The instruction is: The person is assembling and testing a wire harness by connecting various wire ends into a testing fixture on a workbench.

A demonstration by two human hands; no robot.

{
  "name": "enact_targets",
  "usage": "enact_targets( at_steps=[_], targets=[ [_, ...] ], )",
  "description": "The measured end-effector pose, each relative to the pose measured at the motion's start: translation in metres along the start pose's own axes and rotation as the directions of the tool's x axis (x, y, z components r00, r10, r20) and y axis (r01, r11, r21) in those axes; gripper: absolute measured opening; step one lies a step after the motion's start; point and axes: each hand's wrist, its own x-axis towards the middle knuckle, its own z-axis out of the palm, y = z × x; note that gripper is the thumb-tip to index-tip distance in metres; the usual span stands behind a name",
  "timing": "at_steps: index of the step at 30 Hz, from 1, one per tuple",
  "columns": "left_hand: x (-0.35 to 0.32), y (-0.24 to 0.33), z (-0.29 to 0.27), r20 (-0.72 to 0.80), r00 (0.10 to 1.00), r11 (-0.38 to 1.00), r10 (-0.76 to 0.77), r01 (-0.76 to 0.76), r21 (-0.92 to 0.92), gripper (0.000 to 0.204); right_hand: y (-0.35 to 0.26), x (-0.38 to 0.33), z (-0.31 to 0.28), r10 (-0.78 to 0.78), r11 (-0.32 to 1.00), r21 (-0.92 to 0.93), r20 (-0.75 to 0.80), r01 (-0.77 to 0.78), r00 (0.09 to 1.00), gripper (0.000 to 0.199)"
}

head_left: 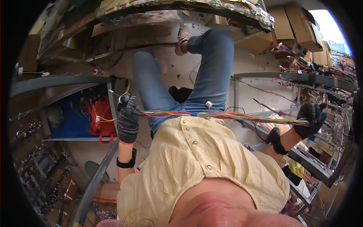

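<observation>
Cluttered metal racks (264,75) hem me in on both sides, floor open between.
My left hand (128,119), in a knit glove, curls shut on one end of a multicoloured wire bundle (223,115); it stretches taut across my lap to my right hand (311,119), fingers clenched round it.

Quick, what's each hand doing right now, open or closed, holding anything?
Left hand: gloved, closed on one end of the multicoloured wire bundle.
Right hand: gloved, closed on the bundle's other end.
</observation>
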Motion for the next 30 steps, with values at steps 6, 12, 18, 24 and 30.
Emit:
enact_targets(
  at_steps=[6, 12, 18, 24, 30],
  targets=[
    [-0.006, -0.012, 0.054, 0.069, 0.991, 0.909, -0.113, 0.132, -0.395, 0.041, 0.022, 0.004, -0.033, 0.101, 0.982, 0.175, -0.152, -0.074, 0.983, 0.034],
    [0.048, -0.009, 0.092, 0.105, 0.966, 0.971, 0.238, -0.239, 0.002, 0.046, 0.087, -0.048, -0.147, 0.189, 0.975, 0.169, -0.277, -0.146, 0.942, 0.031],
    [0.121, 0.047, 0.111, 0.157, 0.902, 0.912, 0.403, -0.381, -0.154, 0.047, 0.166, -0.06, -0.237, 0.531, 0.836, 0.483, -0.592, -0.26, 0.607, 0.016],
    [0.163, 0.089, 0.116, 0.23, 0.799, 0.804, 0.556, -0.447, -0.391, 0.048, 0.188, -0.11, -0.311, 0.464, 0.87, 0.482, -0.725, -0.106, 0.509, 0.017],
    [0.188, 0.089, 0.105, 0.27, 0.756, 0.737, 0.596, -0.381, -0.558, 0.049, 0.212, -0.108, -0.305, 0.501, 0.865, 0.485, -0.822, -0.128, 0.27, 0.008]
  ],
)
